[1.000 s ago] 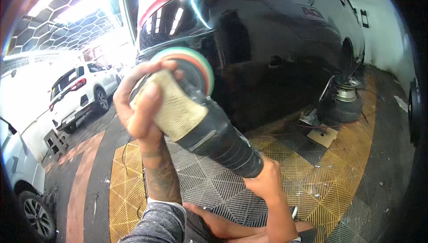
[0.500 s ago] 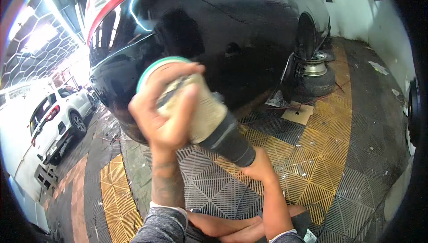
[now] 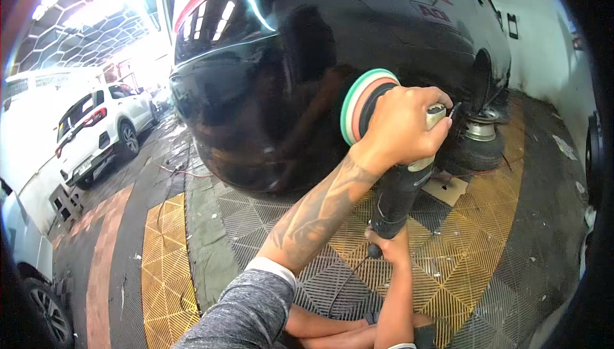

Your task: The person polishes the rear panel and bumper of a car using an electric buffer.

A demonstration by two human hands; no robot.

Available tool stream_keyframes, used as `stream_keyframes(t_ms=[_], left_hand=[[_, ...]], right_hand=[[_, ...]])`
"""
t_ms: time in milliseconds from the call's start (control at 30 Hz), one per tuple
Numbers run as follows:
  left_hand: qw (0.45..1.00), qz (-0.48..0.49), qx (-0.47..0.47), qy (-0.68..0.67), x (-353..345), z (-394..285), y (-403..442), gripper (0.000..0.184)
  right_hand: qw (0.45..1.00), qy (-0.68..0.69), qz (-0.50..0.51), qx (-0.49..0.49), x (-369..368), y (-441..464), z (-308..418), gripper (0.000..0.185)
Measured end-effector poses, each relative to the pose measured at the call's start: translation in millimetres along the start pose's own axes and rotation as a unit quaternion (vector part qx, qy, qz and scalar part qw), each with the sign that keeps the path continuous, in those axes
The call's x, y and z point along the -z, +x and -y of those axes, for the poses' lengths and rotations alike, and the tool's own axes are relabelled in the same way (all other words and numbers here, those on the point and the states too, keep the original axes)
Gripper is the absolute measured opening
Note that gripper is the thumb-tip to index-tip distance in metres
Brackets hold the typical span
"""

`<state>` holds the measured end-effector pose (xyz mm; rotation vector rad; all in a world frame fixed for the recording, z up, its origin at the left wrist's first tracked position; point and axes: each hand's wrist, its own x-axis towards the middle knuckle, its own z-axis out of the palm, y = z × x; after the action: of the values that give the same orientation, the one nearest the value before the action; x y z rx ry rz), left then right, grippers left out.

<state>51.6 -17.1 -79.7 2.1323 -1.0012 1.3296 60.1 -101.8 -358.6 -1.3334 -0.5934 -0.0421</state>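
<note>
A corded polisher [image 3: 398,197] with a dark rear body is held between both hands, in front of the black car bumper [image 3: 275,112]. Its round foam pad [image 3: 353,107], layered green, white and orange, faces the glossy panel; whether it touches the paint I cannot tell. My left hand [image 3: 404,122] wraps over the polisher's head, fingers closed round it and hiding most of that end. Lower down, my right hand [image 3: 391,245] grips the rear end of the body, where the cord [image 3: 342,288] comes out.
A wheel rim on a tyre [image 3: 480,131] stands by the car's wheel arch at right. A cardboard piece [image 3: 446,189] lies on the yellow and grey grid floor [image 3: 473,234]. A white SUV [image 3: 105,125] is parked at left, with another vehicle [image 3: 29,253] nearer. A wall [image 3: 537,48] rises at right.
The polisher has swung rightward in view with both hands, and its pad has turned to show edge-on beside the bumper. The view has shifted, placing the car farther right.
</note>
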Motion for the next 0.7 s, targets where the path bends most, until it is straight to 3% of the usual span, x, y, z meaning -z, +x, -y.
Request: stream_keyframes(t_ms=[167,367,533,700], left_hand=[[0.997,-0.025,-0.037,-0.067,73,-17,-23,0.022],[0.995,-0.048,-0.040,-0.077,127,-31,-50,0.023],[0.989,-0.094,-0.071,-0.092,171,-36,-69,0.025],[0.973,-0.164,0.007,-0.160,210,-41,-103,0.030]], right_hand=[[0.997,-0.064,0.023,0.037,-36,-8,14,0.022],[0.983,-0.181,0.021,0.003,-58,-21,42,0.022],[0.986,-0.164,0.026,0.015,-77,-31,68,0.023],[0.982,-0.186,0.034,0.022,-104,-41,78,0.037]])
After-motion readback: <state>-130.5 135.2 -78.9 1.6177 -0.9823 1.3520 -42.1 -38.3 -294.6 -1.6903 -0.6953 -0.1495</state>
